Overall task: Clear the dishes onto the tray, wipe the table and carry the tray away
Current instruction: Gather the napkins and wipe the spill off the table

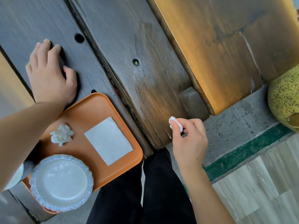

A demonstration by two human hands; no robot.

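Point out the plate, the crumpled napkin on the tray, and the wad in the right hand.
plate (61, 181), head view, on its pale centre.
crumpled napkin (61, 135), head view, middle of the crumple.
wad (172, 119), head view, white part showing above the fingers.

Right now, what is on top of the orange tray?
On the orange tray lie a blue-rimmed white plate, a crumpled tissue and a flat white napkin. The left forearm crosses the tray's left side and hides whatever lies beneath it.
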